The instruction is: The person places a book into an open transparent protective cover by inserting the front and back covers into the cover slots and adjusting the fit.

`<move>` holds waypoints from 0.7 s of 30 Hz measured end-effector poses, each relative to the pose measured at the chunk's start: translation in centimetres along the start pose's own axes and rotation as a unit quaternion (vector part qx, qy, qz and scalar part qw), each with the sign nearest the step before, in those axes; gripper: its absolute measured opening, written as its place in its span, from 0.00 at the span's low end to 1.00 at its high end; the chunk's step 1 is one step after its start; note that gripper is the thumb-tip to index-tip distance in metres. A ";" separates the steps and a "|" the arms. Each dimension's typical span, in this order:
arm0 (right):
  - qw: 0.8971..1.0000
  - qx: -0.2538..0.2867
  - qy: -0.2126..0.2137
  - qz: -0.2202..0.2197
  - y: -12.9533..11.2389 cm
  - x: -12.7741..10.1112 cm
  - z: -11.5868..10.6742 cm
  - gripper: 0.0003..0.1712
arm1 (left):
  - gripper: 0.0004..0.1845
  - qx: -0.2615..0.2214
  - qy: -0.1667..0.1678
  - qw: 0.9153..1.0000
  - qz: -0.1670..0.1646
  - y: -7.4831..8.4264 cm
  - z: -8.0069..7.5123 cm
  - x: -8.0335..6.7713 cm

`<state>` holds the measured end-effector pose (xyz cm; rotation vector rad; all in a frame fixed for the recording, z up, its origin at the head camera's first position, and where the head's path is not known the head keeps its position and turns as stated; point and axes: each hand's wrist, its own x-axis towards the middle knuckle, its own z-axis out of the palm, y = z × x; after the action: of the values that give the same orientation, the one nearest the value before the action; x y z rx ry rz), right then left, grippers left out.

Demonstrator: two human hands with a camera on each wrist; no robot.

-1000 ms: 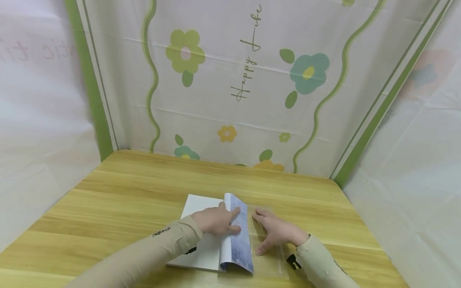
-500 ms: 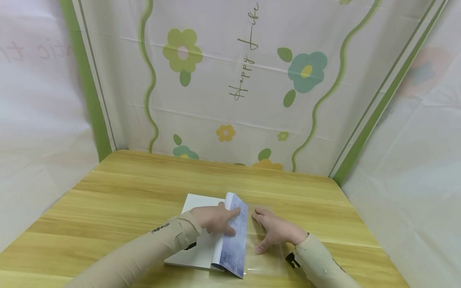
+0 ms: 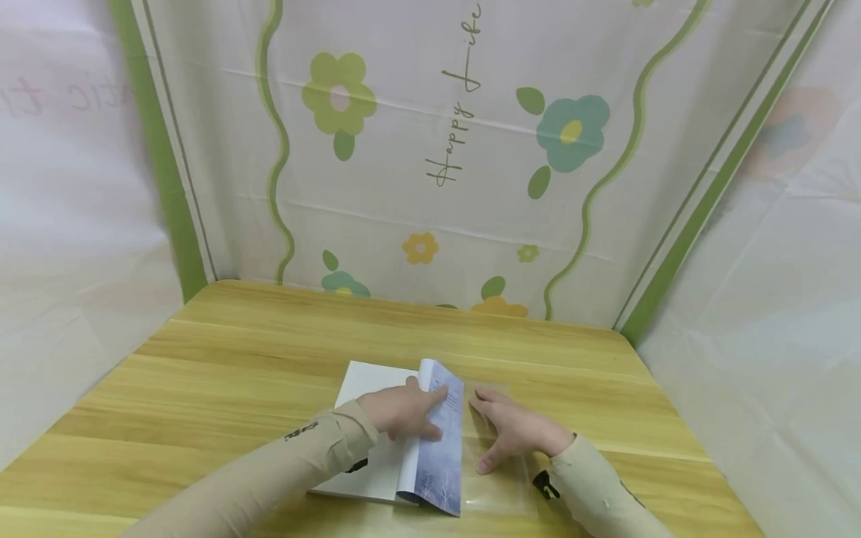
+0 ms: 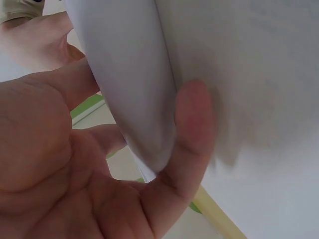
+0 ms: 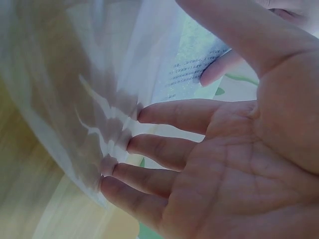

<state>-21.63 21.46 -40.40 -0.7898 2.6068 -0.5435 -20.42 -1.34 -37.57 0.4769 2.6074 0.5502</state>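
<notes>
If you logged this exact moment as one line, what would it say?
left hand: holds book cover raised | right hand: fingers flat on clear plastic sleeve | book: open on table

Light was soft, even and bright in the head view, with only faint shadows under the forearms at lower centre. Straight lines bowed towards the frame's edges. Both wrist views were close and blurred; the left showed washed-out white at upper right, the right hazy glare across its left half.
</notes>
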 end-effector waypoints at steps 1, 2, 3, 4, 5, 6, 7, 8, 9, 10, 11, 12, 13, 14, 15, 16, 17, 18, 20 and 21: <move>1.000 0.001 -0.001 0.001 0.0 0.0 0.0 0.64 | 0.40 -0.001 0.001 1.000 -0.001 0.0 0.0 0.0; 1.000 0.002 -0.002 0.001 0.1 0.0 0.0 0.64 | 0.40 -0.005 0.001 1.000 -0.002 0.1 0.0 0.0; 1.000 0.004 -0.002 0.001 0.1 0.0 0.0 0.63 | 0.41 -0.010 0.001 1.000 -0.002 0.0 0.0 0.1; 1.000 0.004 -0.003 0.002 0.1 0.0 0.0 0.63 | 0.41 -0.016 0.000 1.000 -0.003 0.0 0.0 0.2; 1.000 0.005 -0.003 0.003 0.2 0.0 0.0 0.63 | 0.41 -0.023 -0.002 1.000 -0.001 -0.1 0.1 0.2; 1.000 0.006 -0.004 0.003 0.2 0.1 0.0 0.63 | 0.41 -0.029 -0.003 1.000 0.002 -0.2 0.1 0.4; 1.000 0.006 -0.005 0.004 0.2 0.1 0.0 0.63 | 0.41 -0.034 -0.004 0.999 0.007 -0.4 0.2 0.5; 1.000 0.005 -0.005 0.003 0.2 0.1 -0.1 0.63 | 0.41 -0.041 -0.006 0.999 0.013 -0.6 0.3 0.7; 1.000 0.005 -0.006 0.003 0.2 0.1 -0.1 0.63 | 0.41 -0.047 -0.006 0.999 0.020 -0.9 0.4 0.8; 1.000 0.003 -0.007 0.002 0.2 0.1 -0.1 0.63 | 0.41 -0.053 -0.007 0.998 0.026 -1.1 0.6 1.0; 1.000 0.003 -0.008 0.002 0.2 0.1 -0.1 0.63 | 0.41 -0.059 -0.007 0.998 0.032 -1.4 0.7 1.1; 1.000 0.004 -0.008 0.001 0.2 0.0 -0.1 0.63 | 0.41 -0.064 -0.007 0.997 0.038 -1.6 0.8 1.3; 1.000 0.005 -0.008 0.000 0.1 0.0 -0.2 0.63 | 0.41 -0.070 -0.006 0.997 0.043 -1.8 0.9 1.4; 1.000 0.006 -0.008 0.000 0.1 0.0 -0.2 0.63 | 0.41 -0.076 -0.005 0.996 0.047 -2.0 0.9 1.4; 1.000 0.009 -0.008 0.000 0.1 0.0 -0.2 0.63 | 0.41 -0.080 -0.005 0.996 0.050 -2.1 1.0 1.5; 1.000 0.010 -0.008 0.000 0.1 -0.1 -0.2 0.63 | 0.41 -0.085 -0.004 0.995 0.052 -2.2 1.0 1.5; 1.000 0.012 -0.008 0.000 0.1 -0.1 -0.3 0.63 | 0.41 -0.088 -0.003 0.995 0.053 -2.2 1.0 1.6; 1.000 0.013 -0.008 0.000 0.1 -0.1 -0.3 0.63 | 0.41 -0.090 -0.001 0.994 0.054 -2.2 1.0 1.6; 1.000 0.011 -0.009 0.001 0.1 -0.1 -0.3 0.63 | 0.41 -0.094 0.000 0.994 0.054 -2.2 1.0 1.5; 1.000 0.010 -0.011 0.001 0.1 -0.1 -0.3 0.63 | 0.40 -0.093 0.001 0.994 0.053 -2.1 1.0 1.5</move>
<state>-21.72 21.67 -40.16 -0.7836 2.5780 -0.5556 -21.72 -2.26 -39.88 0.5558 2.5135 0.8197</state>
